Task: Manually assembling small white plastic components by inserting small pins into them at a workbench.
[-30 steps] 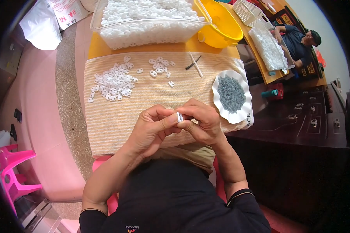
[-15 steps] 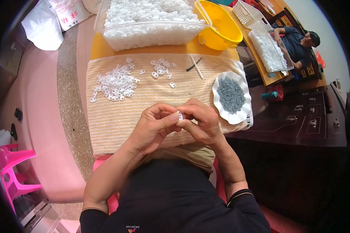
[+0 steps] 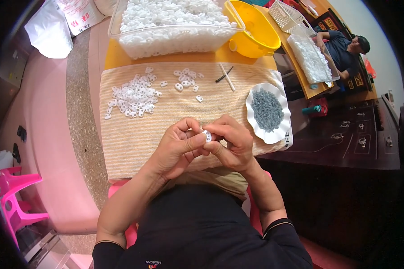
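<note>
Red writing runs across the white sack [image 3: 78, 17] on the floor, beyond the cloth's [image 3: 134, 141] far left corner. Dark letters [image 3: 288, 138] show at the cloth's right edge, partly tucked beside the dish, and the dark shirt [image 3: 188, 224] nearer than the cloth bears small pale lettering over a coloured logo.

The small white piece [image 3: 208, 136] is above the near part of the cloth, held between the two hands, with dark holes in its face. The left hand [image 3: 179, 145] is half curled, its thumb pressed against the piece's left side. The right hand [image 3: 231, 141] is closed to a pinch, thumb and forefinger at the piece's right side, the other fingers bent in.

On the cloth's left part lies a loose pile of white pieces [image 3: 134, 96]; a smaller cluster [image 3: 186, 79] is by its far middle, with a lone piece [image 3: 199, 98] nearer. Toward its far right a white stick [image 3: 227, 77] crosses a black stick [image 3: 219, 80]. A wavy white dish [image 3: 279, 92] of grey slivers [image 3: 268, 110] sits at its right. Past its far edge, the desk [image 3: 197, 57] carries a clear tub [image 3: 113, 33] of white pieces and a yellow basin [image 3: 269, 38].
</note>
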The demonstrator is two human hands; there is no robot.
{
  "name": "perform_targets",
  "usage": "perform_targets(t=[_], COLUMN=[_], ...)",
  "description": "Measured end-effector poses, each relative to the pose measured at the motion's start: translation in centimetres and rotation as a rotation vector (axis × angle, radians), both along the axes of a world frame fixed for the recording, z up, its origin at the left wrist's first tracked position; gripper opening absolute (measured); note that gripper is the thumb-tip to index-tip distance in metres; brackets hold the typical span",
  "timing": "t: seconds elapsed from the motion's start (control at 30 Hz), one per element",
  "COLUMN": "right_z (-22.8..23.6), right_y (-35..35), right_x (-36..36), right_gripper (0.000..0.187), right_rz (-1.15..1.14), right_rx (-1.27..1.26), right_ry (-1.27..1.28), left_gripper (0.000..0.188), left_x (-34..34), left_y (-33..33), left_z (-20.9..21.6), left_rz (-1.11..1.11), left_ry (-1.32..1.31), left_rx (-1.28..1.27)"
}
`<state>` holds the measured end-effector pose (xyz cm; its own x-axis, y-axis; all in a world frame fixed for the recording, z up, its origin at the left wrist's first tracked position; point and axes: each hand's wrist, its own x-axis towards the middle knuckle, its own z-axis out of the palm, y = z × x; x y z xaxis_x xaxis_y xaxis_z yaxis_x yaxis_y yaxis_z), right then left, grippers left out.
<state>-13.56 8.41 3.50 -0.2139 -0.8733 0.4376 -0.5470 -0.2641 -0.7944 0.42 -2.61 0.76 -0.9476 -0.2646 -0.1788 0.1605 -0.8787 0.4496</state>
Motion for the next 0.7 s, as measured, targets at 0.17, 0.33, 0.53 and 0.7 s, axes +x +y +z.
perform_targets(t=[0.17,0.33,0.53,0.7], right_z=[-0.25,-0.39,-0.11,-0.13], right_y=[-0.05,-0.06,-0.01,-0.08], right_x=[0.09,-0.06,0.08,0.19], right_gripper=[0.030,0.030,0.030,0.031], right_rz=[0.012,-0.011,-0.014,0.003], right_rx=[-0.042,-0.026,-0.030,-0.084], right_ry=[0.007,-0.016,-0.014,0.010], left_gripper=[0.013,0.014,0.014,0.013], left_x=[0.12,-0.11,-0.06,0.10], left_y=[0.22,0.21,0.15,0.07], left_z=[-0.39,0.09,0.37,-0.36], left_rz=[0.012,0.007,-0.004,-0.014], left_ry=[0.030,-0.020,-0.010,0.067], left_rx=[-0.041,-0.022,0.000,-0.022])
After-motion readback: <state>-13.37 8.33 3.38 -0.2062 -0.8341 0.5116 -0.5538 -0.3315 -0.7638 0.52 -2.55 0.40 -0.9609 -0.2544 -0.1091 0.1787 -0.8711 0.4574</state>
